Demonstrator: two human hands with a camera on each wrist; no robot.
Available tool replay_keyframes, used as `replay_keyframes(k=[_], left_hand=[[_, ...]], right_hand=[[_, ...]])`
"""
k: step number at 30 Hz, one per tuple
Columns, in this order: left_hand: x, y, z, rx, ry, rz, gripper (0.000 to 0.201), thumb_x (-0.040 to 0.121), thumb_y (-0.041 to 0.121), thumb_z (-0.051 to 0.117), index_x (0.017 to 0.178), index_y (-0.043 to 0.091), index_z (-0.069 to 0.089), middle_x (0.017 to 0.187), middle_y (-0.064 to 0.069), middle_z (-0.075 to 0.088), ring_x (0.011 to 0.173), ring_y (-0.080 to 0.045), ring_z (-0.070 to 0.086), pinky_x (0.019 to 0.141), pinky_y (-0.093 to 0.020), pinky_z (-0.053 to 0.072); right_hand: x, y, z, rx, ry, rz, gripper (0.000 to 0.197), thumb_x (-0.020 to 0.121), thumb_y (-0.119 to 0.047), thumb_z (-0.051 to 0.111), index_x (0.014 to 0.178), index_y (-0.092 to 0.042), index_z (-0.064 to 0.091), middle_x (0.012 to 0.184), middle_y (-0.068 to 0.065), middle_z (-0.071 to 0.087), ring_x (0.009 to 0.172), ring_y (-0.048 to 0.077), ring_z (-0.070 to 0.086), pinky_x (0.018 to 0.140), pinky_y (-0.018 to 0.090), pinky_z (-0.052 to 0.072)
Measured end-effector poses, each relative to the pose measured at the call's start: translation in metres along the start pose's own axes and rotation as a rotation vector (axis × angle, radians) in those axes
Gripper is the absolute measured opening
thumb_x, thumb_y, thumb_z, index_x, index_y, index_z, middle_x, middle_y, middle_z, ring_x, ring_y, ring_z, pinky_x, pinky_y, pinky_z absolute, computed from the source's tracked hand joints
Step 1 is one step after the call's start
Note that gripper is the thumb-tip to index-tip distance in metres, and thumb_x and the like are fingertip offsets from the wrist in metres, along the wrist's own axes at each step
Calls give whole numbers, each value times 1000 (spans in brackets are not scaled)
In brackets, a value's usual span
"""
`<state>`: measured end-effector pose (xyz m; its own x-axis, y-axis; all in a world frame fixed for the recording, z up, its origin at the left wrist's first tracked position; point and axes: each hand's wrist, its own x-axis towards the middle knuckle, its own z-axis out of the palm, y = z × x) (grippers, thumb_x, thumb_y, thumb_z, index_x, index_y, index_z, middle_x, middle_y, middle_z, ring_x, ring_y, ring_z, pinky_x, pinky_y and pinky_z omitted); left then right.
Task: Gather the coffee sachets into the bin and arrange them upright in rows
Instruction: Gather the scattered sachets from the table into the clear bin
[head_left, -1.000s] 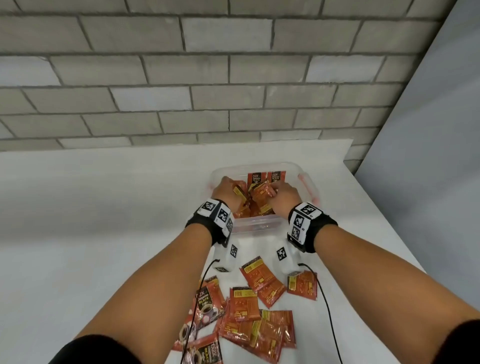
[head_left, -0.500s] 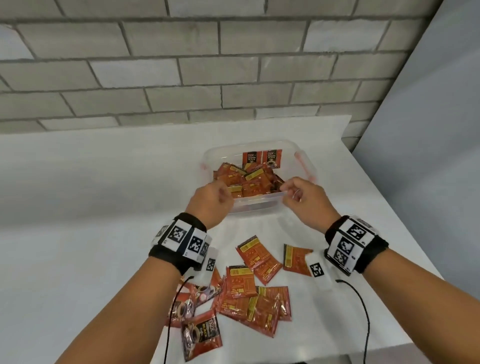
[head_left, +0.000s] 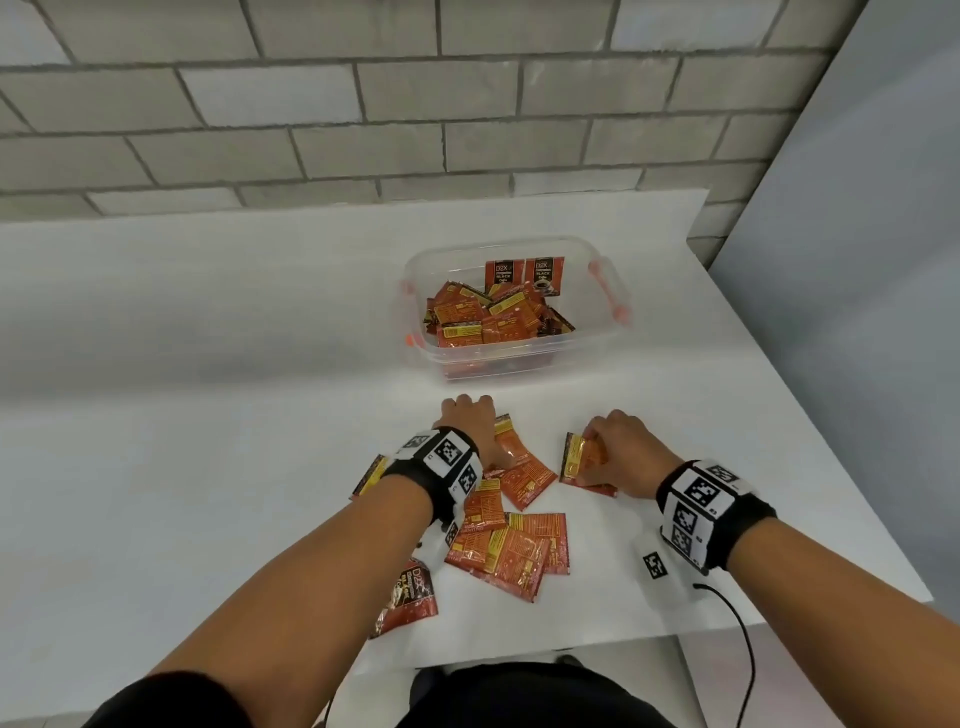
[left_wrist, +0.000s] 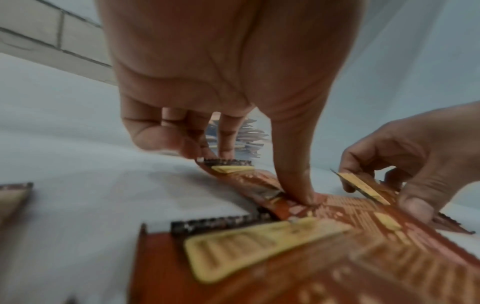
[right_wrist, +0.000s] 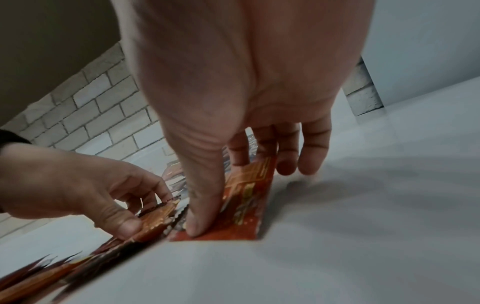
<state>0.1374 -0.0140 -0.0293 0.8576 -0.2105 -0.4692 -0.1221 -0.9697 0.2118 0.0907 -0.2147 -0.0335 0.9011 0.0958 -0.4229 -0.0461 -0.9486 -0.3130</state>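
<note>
A clear plastic bin (head_left: 589, 332) stands at the far middle of the white table. It holds a loose heap of red-orange coffee sachets (head_left: 485, 319), and two sachets (head_left: 524, 276) stand upright against its back wall. More loose sachets (head_left: 511, 551) lie scattered on the table in front of me. My left hand (head_left: 467, 418) pinches one sachet (left_wrist: 244, 181) between thumb and fingers at the pile's far edge. My right hand (head_left: 621, 449) grips another sachet (right_wrist: 249, 197), tilted up on its edge, just right of the pile.
A grey brick wall runs behind the table. The table's right edge (head_left: 810, 415) borders a grey panel. Wrist-camera cables (head_left: 743, 639) hang off the near edge. A dark-faced sachet (head_left: 408, 597) lies near my left forearm.
Both hands have come out of the bin and back to the loose pile on the table. Each now holds a sachet there.
</note>
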Motion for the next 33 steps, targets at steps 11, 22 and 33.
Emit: replay_keyframes(k=[11,22,33], left_hand=[[-35,-91,-38,-527,51,-25,39,84,19,70,116,17,46,109,-8,61,84,-21,58,68,-27,44],[-46,-117,-3,-324,-21,-76,43,81,28,71,118,18,52,112,-4,57,96,-21,56,78,-28,45],[-74,-124,-1,-440,-136,-27,54,75,34,77,116,21,44,103,-1,61,84,-15,61,68,-26,49]], right_hand=[[7,-42,-4,249,-137,-157,63,84,-33,69,135,-20,35,101,-2,58,83,11,56,67,20,43],[26,-57,4,-176,-90,-191,62,75,-43,74,121,-15,43,117,7,41,108,22,38,85,32,38],[11,-83,-11,238,-211,-192,58,76,-34,77,119,-18,41,97,5,65,78,18,62,70,36,53]])
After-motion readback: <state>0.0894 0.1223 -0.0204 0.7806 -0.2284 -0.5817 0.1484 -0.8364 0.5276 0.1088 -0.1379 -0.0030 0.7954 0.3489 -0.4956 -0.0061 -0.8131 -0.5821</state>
